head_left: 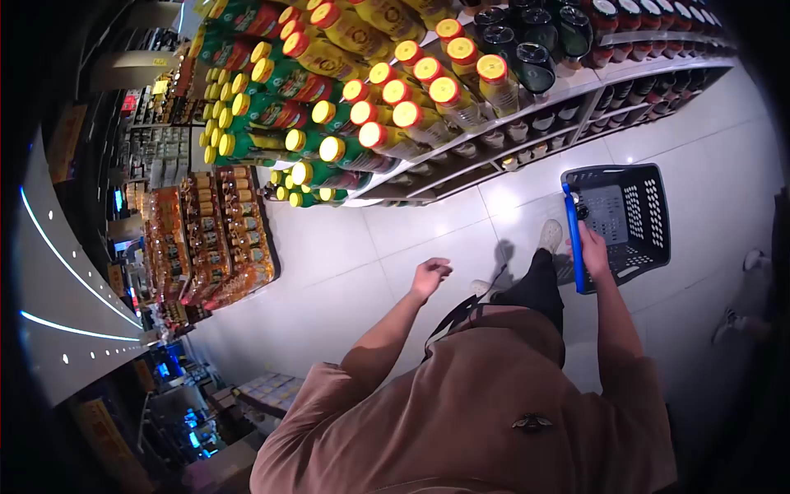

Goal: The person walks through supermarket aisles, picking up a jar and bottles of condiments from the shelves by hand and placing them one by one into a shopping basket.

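A shopper in a soft brown short-sleeved shirt (485, 403) stands on glossy pale floor tiles (329, 284) beside a stocked shelf (576, 82). The right hand (592, 249) is clamped on the smooth blue handle (576, 247) of a shopping basket (650, 216), a dark plastic box with rounded corners and walls pierced by rows of small holes. The basket is at the person's right, above the floor tiles and near the shelf's lower edge. Behind the handle, a small dark item shows, too hidden to identify. The left hand (432, 278) is empty in front of the body, fingers loosely bent and apart from the goods.

Ridged yellow caps, some ringed in red, top green bottles (284, 113) and clear, smooth-sided bottles (502, 95). Dark glass bottles (535, 67) with glinting round ends stand farther right. At left, shiny wrapped amber bottles (206, 239) are stacked in a block.

Large dark characters mark the yellow labels (333, 58); the green bottles carry labels with red patches. No brand can be read with certainty. An insect-shaped emblem (533, 423) with spread wings decorates the shirt. Another person's shoes (726, 326) appear at the far right.
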Tool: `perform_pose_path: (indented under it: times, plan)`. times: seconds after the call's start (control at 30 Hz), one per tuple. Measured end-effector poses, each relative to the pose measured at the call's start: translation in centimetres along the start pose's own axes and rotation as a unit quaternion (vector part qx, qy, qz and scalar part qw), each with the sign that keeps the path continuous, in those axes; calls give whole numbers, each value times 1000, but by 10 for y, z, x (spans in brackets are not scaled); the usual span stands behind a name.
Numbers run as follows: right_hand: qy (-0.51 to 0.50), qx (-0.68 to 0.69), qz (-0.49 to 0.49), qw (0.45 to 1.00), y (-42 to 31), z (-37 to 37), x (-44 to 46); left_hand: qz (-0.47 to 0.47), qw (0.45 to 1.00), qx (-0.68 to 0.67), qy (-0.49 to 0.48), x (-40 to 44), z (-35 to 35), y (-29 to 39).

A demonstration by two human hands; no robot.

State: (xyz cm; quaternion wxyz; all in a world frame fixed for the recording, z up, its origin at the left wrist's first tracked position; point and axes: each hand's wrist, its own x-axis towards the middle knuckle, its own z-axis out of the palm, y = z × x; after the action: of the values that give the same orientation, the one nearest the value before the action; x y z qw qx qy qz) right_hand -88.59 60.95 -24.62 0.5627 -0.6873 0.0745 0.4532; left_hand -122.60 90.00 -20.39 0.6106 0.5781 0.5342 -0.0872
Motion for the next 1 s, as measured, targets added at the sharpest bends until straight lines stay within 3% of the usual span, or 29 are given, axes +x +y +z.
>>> perform_pose_path:
  times: [0.1,0.13,0.17,0.2,0.23,0.37,0.5,0.67,0.73,0.77,1.0]
  plan:
    - [39,39,52,997,-24,30,-42,-117,986,-54,103,-38,-84,-122]
    - [97,-105,-66,988,-15,36,-46,-149,978,-75,123,-56,-106,-160]
    - [153,-245,-177,941,1,44,-43,-173,972,-94,128,-78,-124,-191]
    - [207,-316,-193,906,9,50,-44,-188,966,-111,135,-96,-139,-228]
    - [259,-382,-204,863,11,56,-48,-194,965,-107,140,-116,-146,-252]
    - [227,-380,-124,888,-3,78,-69,-214,965,-64,139,-185,-160,-325]
    - [222,-388,-129,885,10,100,-85,-176,977,6,118,-207,-161,-350]
    - [185,-414,-128,882,9,131,-131,-20,990,116,75,-196,-165,-336]
    - [180,-430,-114,877,22,154,-138,-64,988,-106,95,-189,-168,-325]
    - [175,-436,-105,876,30,165,-140,-96,957,-245,124,-187,-168,-321]
    - [150,-424,-143,882,61,208,-151,-95,961,-227,123,-197,-183,-332]
